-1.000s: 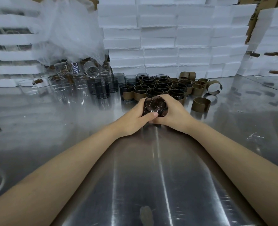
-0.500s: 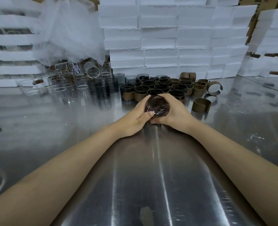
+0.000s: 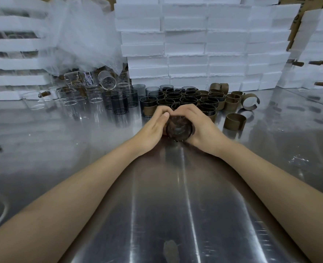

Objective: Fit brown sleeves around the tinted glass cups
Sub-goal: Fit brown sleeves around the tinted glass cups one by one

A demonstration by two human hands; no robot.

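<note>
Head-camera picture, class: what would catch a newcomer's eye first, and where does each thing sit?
At the centre, the left hand and right hand grip one tinted glass cup tipped toward the camera. Just behind stands a cluster of sleeved cups, with a loose brown sleeve on the steel table to their right. A wall of white foam boxes fills the back.

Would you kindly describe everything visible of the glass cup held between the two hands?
The cup is a round tumbler of dark tinted glass, tipped so that one circular end faces the camera. The left hand and right hand curl round it from either side, hiding most of its wall, low over the steel table.
</note>
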